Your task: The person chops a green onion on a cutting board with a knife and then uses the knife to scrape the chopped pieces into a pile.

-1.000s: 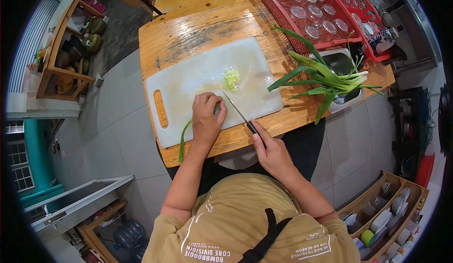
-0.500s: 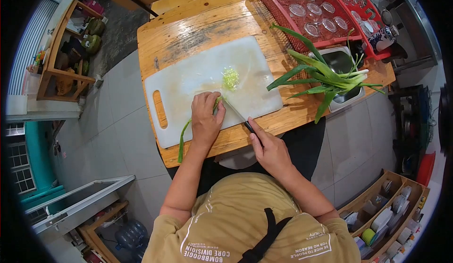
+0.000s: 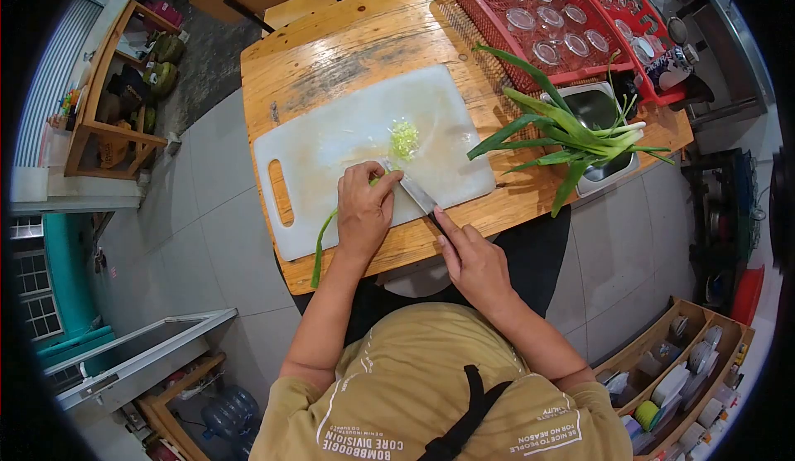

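My left hand (image 3: 364, 200) is closed on a green onion (image 3: 321, 246), pressing it against the white cutting board (image 3: 331, 130). Its green end trails out below my palm and over the board's near edge; the part beneath my fingers is mostly hidden. A knife (image 3: 416, 193) with a dark handle is in my right hand (image 3: 476, 264), its blade lying just right of my left fingertips. Beyond the blade tip sits a small heap of chopped green onion (image 3: 404, 139). At the right, a bunch of green onions (image 3: 571, 130) rests across a metal container (image 3: 590, 107).
The board lies on a wooden table (image 3: 331, 39). A red crate (image 3: 497, 26) of upturned glasses (image 3: 551, 18) stands at the back right, with another red basket (image 3: 654, 88) beside it. The table's near edge runs just in front of my body.
The knife blade has turned so its flat side shows more, and its tip has shifted slightly left and up toward my left fingertips. My left hand has barely moved.
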